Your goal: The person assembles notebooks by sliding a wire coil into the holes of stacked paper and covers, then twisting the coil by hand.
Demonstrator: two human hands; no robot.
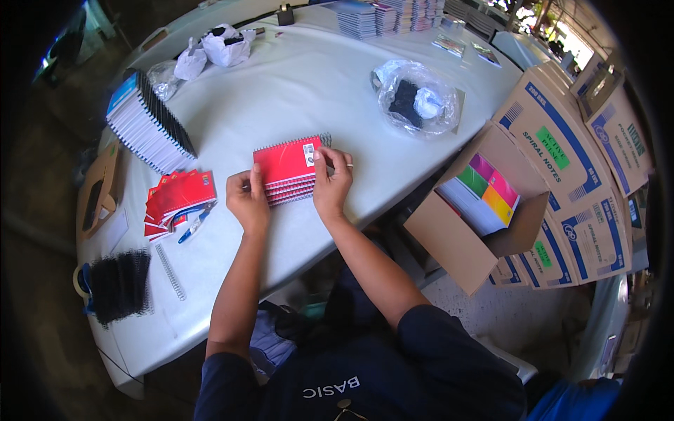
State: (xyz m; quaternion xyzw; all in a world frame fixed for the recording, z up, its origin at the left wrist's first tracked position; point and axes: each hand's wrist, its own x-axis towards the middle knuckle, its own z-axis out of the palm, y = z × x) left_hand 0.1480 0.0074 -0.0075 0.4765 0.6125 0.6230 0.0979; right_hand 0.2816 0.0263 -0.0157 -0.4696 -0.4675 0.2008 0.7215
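A small stack of red spiral notebooks (284, 165) is in front of me on the white-covered table, its spiral edge on the far side. My left hand (247, 200) grips the stack's left side, thumb on the top cover. On the right side, my right hand (333, 181) holds it with the thumb near a white label. Left of the stack lie fanned red covers (184, 193) with a blue-and-white pen (193, 228) by them. Nearer to me rests a loose spiral wire (170, 272).
A tall notebook stack (151, 126) stands at the left, with black spiral coils (121, 286) nearer me. A clear plastic bag (414, 98) sits at the far right of the table. Beside the table, an open carton (456, 245) holds colourful notebooks, with cartons (554, 140) piled behind.
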